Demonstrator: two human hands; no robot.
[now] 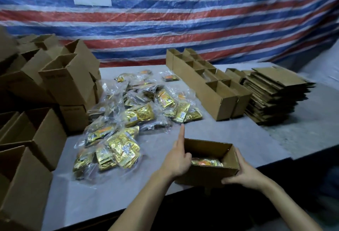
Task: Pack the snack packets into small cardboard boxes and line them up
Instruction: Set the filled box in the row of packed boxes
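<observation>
Small box (pixel 207 175) held between grips: left grip (pixel 177 162) clasps left wall, right grip (pixel 242 174) clasps right end.

Open cardboard box (pixel 205 147), gold snack packets (pixel 135 113) heaped left, box row (pixel 203 91) behind

dim, bluish | soft blur | edges bowed (wide lens) | foreground dark

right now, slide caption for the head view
Left hand and right hand hold a small cardboard box with snack packets inside, near the packet pile.
</observation>
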